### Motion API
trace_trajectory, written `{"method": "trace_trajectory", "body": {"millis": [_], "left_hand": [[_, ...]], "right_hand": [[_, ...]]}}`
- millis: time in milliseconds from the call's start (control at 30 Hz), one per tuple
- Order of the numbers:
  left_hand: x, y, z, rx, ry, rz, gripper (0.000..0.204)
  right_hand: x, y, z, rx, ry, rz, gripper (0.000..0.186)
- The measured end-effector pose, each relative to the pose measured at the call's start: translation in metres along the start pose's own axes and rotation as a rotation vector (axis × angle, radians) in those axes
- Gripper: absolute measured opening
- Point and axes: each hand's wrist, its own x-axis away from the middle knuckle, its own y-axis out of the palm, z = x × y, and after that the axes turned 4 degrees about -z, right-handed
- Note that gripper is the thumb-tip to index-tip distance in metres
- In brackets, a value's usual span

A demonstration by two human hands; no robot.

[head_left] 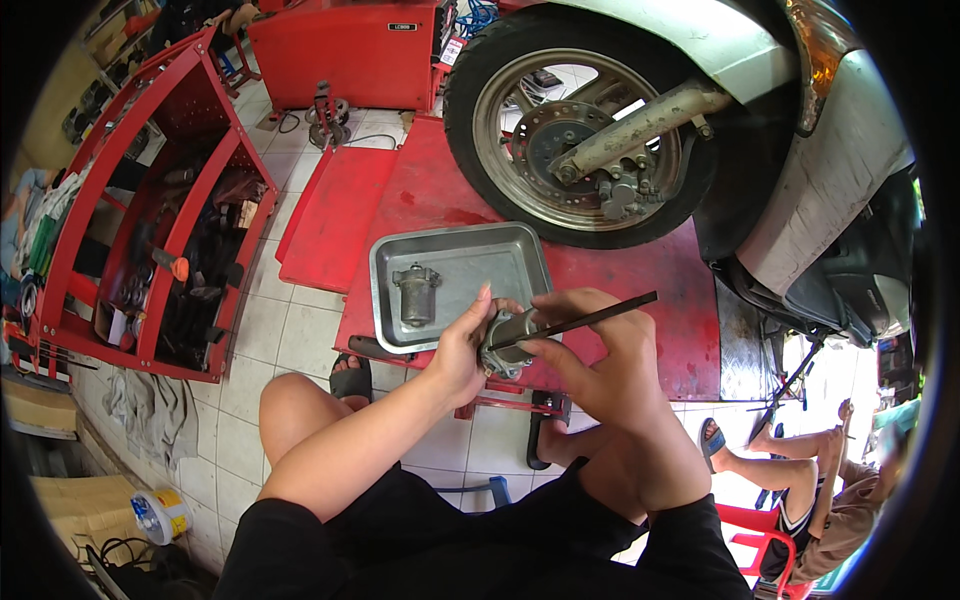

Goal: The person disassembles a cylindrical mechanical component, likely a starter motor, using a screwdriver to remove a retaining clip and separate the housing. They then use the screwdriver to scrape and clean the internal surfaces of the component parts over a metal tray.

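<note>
My left hand (pixel 466 350) is closed around a small grey metal cylinder that looks like a starter motor (pixel 513 338), held up in front of the red platform's near edge. At the motor's right side, my right hand (pixel 605 355) is closed on a long, thin, dark flat strip (pixel 610 309). One end of the strip lies against the motor; the other sticks out to the upper right past my knuckles. Just beyond my left hand, a second, similar motor (pixel 416 295) stands in a shallow metal tray (pixel 545 262). My fingers partly hide the held motor.
A red platform (pixel 640 290) carries the tray and a motorcycle's front wheel (pixel 470 130). On the left stands a red shelf rack (pixel 165 245) with tools and parts. A seated person (pixel 835 510) is at the lower right. A dark-handled tool (pixel 378 347) lies by the tray.
</note>
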Motion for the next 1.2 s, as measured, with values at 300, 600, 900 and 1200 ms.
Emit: {"method": "trace_trajectory", "body": {"millis": [300,600,900,1200], "left_hand": [[0.003,-0.003,0.001,0.005,-0.008,0.002,0.055],[-0.003,-0.008,-0.004,-0.087,0.094,0.017,0.053],[-0.002,0.002,0.012,-0.252,0.192,0.032,0.057],[-0.011,-0.012,0.018,-0.462,0.435,0.019,0.057]], "right_hand": [[0.013,0.008,0.012,-0.109,0.044,-0.082,0.019],[0.016,0.014,0.017,-0.158,0.097,0.076,0.019],[0.005,0.019,0.025,-0.087,-0.001,0.082,0.016],[0.006,0.016,0.026,-0.136,-0.311,-0.002,0.027]]}}
